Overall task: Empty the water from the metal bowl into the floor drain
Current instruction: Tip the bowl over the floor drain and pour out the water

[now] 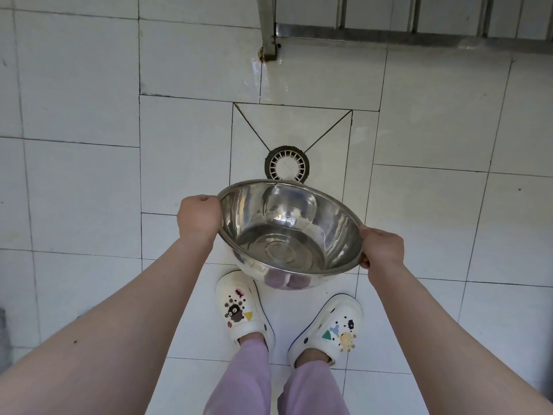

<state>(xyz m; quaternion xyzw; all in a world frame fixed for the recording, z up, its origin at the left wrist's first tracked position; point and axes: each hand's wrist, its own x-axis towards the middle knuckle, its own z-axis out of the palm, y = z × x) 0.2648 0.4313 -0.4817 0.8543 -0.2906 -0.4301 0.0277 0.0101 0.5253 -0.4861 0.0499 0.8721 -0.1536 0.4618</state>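
Note:
A shiny metal bowl (288, 235) is held above the tiled floor, tilted with its far rim lower. A pool of clear water (288, 209) lies against the far inner wall, reaching the rim. My left hand (199, 218) grips the bowl's left rim and my right hand (381, 245) grips the right rim. The round floor drain (286, 165), with a white slotted cover in a dark ring, sits just beyond the far rim; the bowl hides its near edge.
White floor tiles (89, 190) surround the drain. My feet in white clogs (242, 310) stand just behind the bowl. A metal post (267, 28) and railing (419, 34) run along the far edge, with a wet patch below the post.

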